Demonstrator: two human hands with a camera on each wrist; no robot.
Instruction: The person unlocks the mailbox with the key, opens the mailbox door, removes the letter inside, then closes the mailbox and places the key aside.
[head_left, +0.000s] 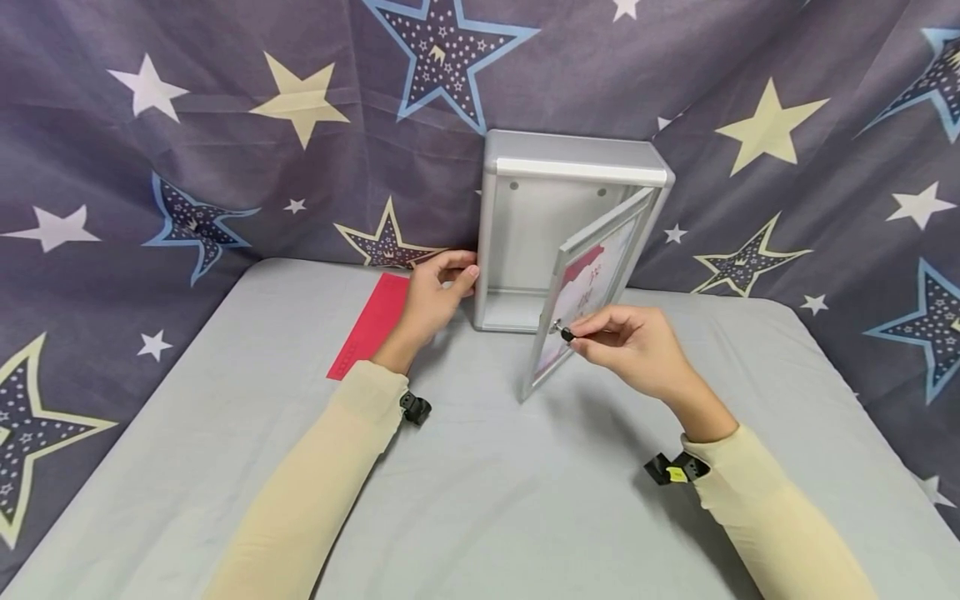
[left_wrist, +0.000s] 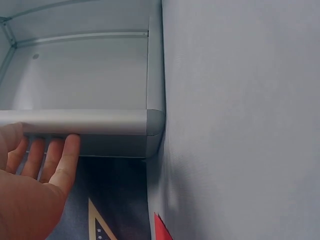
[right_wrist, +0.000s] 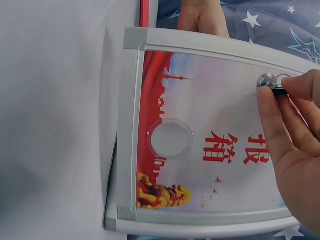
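Now right hand (head_left: 637, 348) is pinching black-headed key (head_left: 567, 334) at metal lock (right_wrist: 266, 81) of silver-framed door (head_left: 587, 287), ajar on grey metal box (head_left: 581, 169) upon cloth-covered worktop (head_left: 480, 492); left hand (head_left: 435, 293), unclenched, is touching box's side. Probably door is being positioned, next move needing steady box.

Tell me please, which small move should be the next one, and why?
Probably the right hand should ease the door slightly wider by the key: the door stands only partly open, the fingers pinch the key at its lock, and the left hand touches the side of the box, where it could steady it.
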